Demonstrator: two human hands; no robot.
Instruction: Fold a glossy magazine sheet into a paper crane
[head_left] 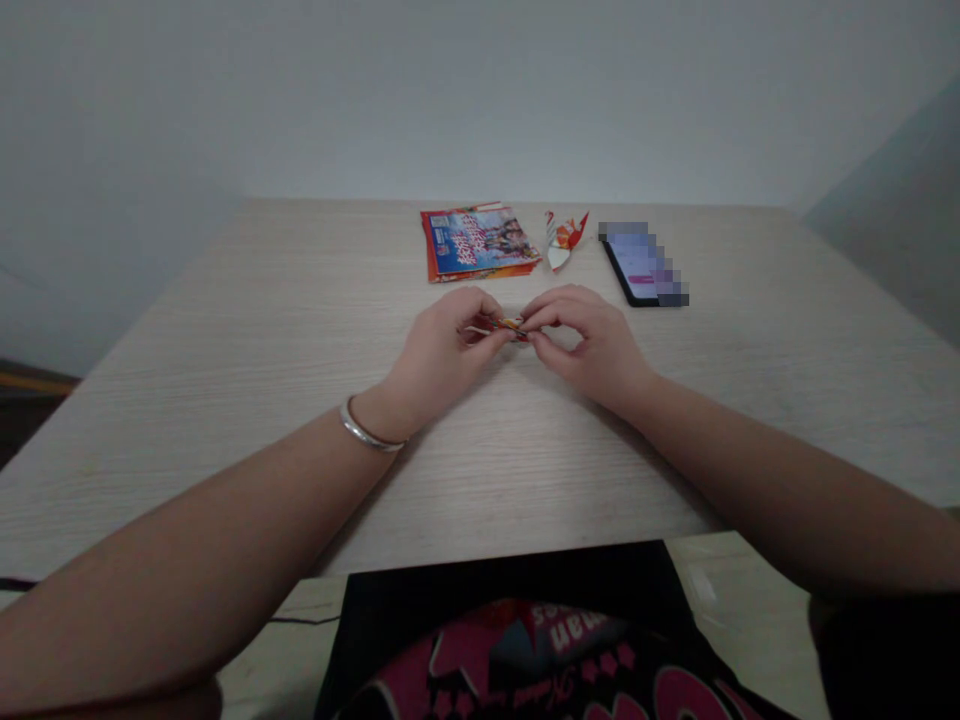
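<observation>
Between my two hands is a small piece of folded paper (513,325), patterned in red, orange and white. My left hand (459,335) pinches its left side between thumb and fingers. On the other side my right hand (585,338) grips it with thumb and fingertips. The fingers cover most of the paper, so its full shape is hidden. Just beyond my right hand stands a folded paper crane (565,242) in red, orange and white. Behind my left hand lies a stack of printed paper sheets (484,243), the top one mostly blue.
A phone (641,268) with a lit screen lies to the right of the paper crane. The pale wood-grain table (262,330) runs back to a white wall (480,100). A metal bangle (367,430) circles my left wrist.
</observation>
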